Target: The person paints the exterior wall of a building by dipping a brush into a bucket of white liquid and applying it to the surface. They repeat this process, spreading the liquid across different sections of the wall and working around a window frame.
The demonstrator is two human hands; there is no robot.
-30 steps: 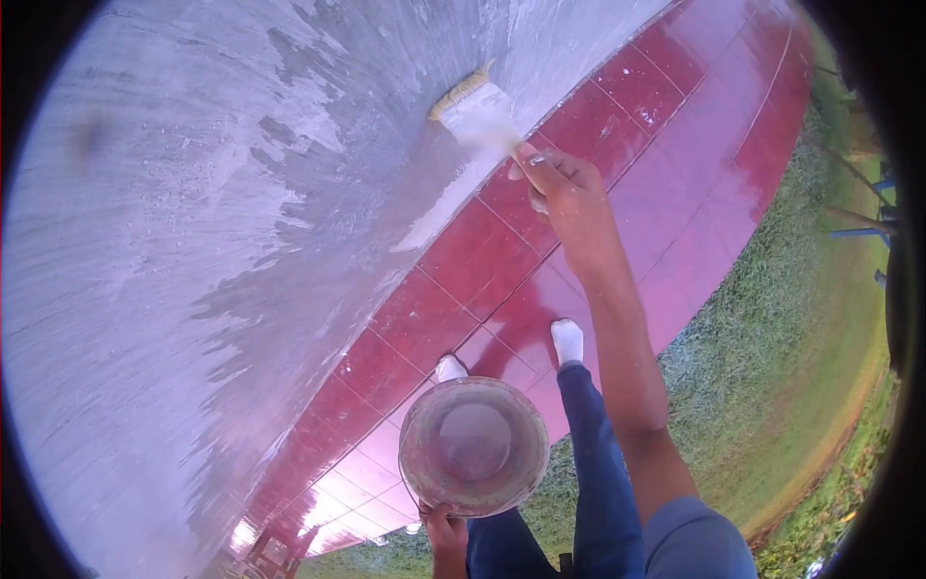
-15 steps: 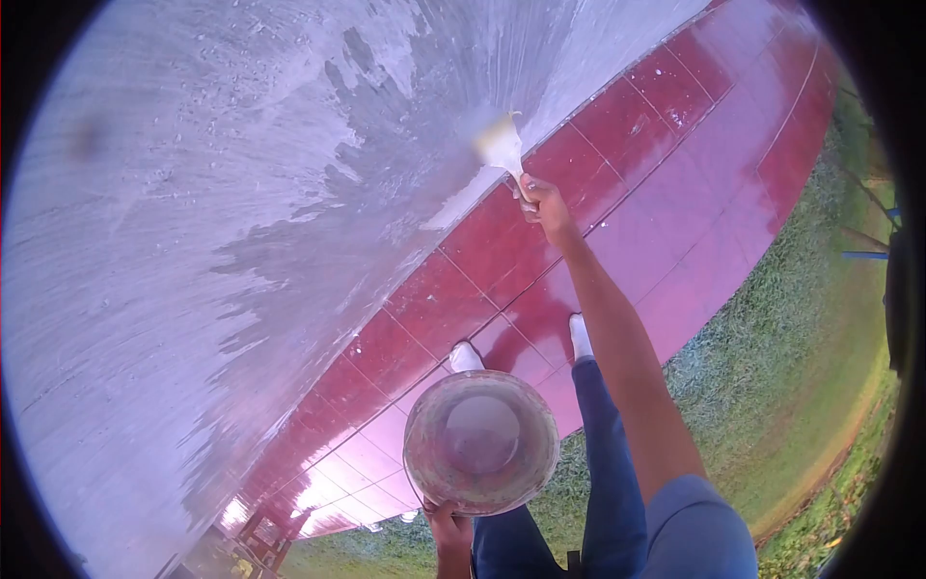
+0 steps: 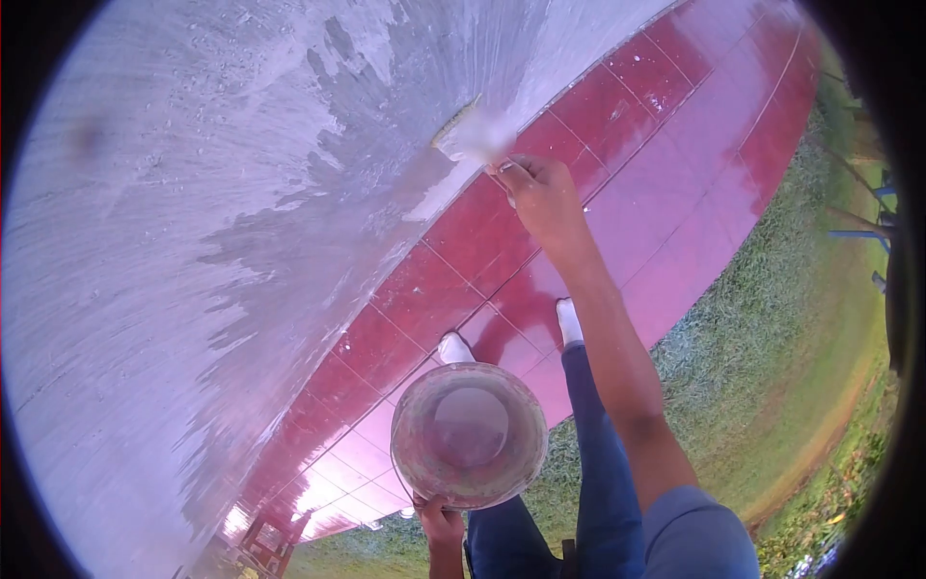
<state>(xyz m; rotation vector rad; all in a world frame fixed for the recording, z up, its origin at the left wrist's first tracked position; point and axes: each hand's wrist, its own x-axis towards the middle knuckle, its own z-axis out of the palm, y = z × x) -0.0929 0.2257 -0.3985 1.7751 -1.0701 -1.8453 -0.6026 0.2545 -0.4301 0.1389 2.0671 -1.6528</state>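
Near the base of the pale grey wall (image 3: 241,125), my right hand (image 3: 540,188) grips a wide white brush (image 3: 477,133), blurred by motion, with its bristle edge at the wall. Darker, wet-looking patches spread over the wall around it. Low in the view, my left hand (image 3: 439,521) holds the rim of a round bucket (image 3: 470,434). Liquid shows inside the bucket, which hangs in front of my legs.
My feet in white socks (image 3: 567,323) stand on a red tiled floor (image 3: 511,241) with wet, shiny areas. Grass (image 3: 733,357) borders the floor on the right. Blue items and poles show at the far right edge, and a brown wooden object (image 3: 265,545) at bottom left.
My right hand and the brush have shifted left along the wall base, and the wrist has turned. The bucket sits slightly further left in view.
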